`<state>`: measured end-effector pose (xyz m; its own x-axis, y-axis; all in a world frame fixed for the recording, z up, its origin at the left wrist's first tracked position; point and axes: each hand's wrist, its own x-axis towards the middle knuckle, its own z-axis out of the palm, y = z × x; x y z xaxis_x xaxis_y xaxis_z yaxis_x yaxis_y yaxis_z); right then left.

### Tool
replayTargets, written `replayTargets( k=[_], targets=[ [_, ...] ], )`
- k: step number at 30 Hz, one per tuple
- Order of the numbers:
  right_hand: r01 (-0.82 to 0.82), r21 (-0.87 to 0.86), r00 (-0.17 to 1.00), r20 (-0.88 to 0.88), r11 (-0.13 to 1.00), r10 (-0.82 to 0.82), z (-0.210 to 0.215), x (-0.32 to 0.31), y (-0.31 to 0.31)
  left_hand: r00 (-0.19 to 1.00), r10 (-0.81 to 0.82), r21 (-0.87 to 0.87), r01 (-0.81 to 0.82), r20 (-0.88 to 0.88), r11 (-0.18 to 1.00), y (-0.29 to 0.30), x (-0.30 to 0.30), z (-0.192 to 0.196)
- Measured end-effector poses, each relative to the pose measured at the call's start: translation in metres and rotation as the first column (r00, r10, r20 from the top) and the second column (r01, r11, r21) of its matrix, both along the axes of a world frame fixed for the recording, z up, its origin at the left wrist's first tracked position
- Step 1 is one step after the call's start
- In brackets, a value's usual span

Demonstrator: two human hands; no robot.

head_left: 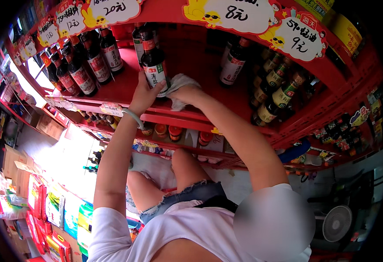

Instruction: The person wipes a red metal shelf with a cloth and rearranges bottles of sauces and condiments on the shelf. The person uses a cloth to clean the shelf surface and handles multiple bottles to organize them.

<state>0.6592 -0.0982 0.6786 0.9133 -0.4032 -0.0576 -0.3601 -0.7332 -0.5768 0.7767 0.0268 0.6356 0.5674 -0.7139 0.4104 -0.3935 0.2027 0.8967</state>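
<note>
My left hand (146, 92) is closed around the lower part of a dark sauce bottle (154, 65) with a red neck band and a white and green label. The bottle stands nearly upright at the front of the red shelf (200, 105). Right beside it, my right hand (186, 93) grips a crumpled white cloth (183, 83) that touches the bottle's side near its base. Part of the cloth hides that hand's fingertips. Behind the held bottle, another dark bottle (137, 43) is partly covered.
More dark bottles (96, 61) stand in rows at the left. A bottle (234, 63) and several yellow-labelled ones (282, 89) are to the right. Price cards (233, 13) hang along the upper shelf edge. Red-lidded jars (175, 132) fill a lower shelf. A fan (337, 223) is at lower right.
</note>
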Motion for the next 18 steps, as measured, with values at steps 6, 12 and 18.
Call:
replayTargets(
  k=[6, 12, 18],
  targets=[
    [0.05, 0.574, 0.55, 0.667, 0.817, -0.502, 0.004, -0.077, 0.009, 0.996, -0.005, 0.051, 0.001, 0.087, 0.999, -0.011, 0.011, -0.004],
    [-0.156, 0.896, 0.231, 0.442, 0.415, -0.867, -0.032, -0.145, 0.005, 0.995, -0.091, 0.008, 0.091, -0.046, 0.996, -0.043, 0.01, 0.015],
    [0.079, 0.803, 0.322, 0.54, 0.59, -0.778, -0.06, -0.194, 0.012, 0.996, -0.039, 0.081, 0.045, -0.075, 0.996, -0.096, 0.015, 0.011]
  ],
)
